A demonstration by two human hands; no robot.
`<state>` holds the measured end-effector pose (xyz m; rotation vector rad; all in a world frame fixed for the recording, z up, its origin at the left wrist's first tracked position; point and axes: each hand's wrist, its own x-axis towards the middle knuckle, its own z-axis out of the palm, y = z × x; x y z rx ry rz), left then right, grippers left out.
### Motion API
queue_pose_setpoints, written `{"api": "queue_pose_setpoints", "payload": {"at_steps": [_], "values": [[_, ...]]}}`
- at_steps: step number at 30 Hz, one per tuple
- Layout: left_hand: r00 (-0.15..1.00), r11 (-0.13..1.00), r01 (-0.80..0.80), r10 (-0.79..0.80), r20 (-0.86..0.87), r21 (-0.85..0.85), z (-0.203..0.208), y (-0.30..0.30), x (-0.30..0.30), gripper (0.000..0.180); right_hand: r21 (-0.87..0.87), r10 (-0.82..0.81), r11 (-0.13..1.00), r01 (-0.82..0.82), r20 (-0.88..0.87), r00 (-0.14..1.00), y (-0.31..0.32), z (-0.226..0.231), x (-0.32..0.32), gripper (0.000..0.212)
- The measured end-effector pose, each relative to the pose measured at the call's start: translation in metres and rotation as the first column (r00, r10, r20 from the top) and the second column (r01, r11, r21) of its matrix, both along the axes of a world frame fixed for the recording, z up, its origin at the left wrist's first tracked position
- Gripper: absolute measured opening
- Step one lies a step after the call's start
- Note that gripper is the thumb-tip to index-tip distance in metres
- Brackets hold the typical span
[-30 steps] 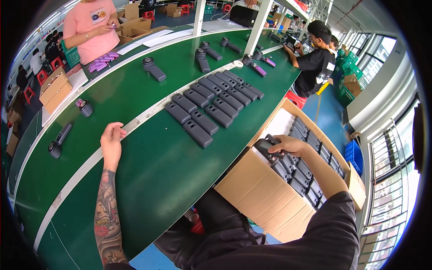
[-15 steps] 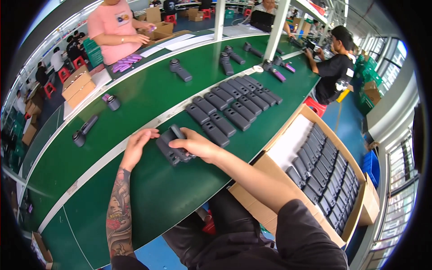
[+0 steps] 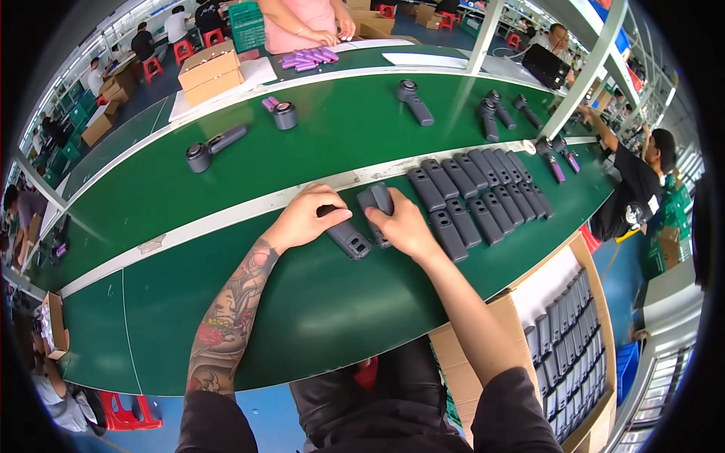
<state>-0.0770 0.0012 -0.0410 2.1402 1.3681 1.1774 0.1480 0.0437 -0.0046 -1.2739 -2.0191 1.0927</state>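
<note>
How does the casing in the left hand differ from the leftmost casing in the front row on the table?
The held casing is partly covered by the left hand; the front-row casing lies uncovered. The held casing shows its openings at the end nearer the person, the front-row casing at its far end. The held casing is outside the rows; the front-row casing lies in line with others. Both are dark grey and elongated.

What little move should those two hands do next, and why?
Perhaps the right hand should lay its dark case flat beside the rows. That seems sensible because it grips the case just left of those neatly lined-up ones, while the left hand has its fingers on another case.
</note>
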Motion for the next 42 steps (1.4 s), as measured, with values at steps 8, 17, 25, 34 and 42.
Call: {"api": "queue_pose_setpoints", "payload": {"at_steps": [8,17,25,34,42], "values": [[0.906,0.975,-0.131,0.191,0.378,-0.179,-0.002,0.008,-0.011,0.011,0.015,0.271,0.952,-0.306,0.425,0.864,0.014,0.045,-0.005,0.031],[0.614,0.642,-0.75,0.766,0.192,-0.162,-0.026,0.104,-0.079,0.058,0.258,0.19,0.885,-0.387,0.559,0.807,0.013,0.042,-0.026,0.024],[0.494,0.478,-0.869,0.852,-0.175,-0.128,-0.01,0.202,-0.101,0.088,0.395,-0.064,0.911,0.122,-0.157,0.985,0.038,0.003,-0.038,0.016],[0.717,0.871,-0.413,0.492,0.494,-0.268,0.008,0.154,-0.075,0.054,-0.373,-0.209,0.926,-0.059,-0.636,0.743,0.056,0.003,-0.022,0.018],[0.1,0.948,-0.201,0.271,0.957,-0.247,0.042,0.085,-0.037,0.048,-0.41,-0.343,0.841,-0.354,-0.909,0.237,0.069,-0.012,-0.018,0.044]]}}
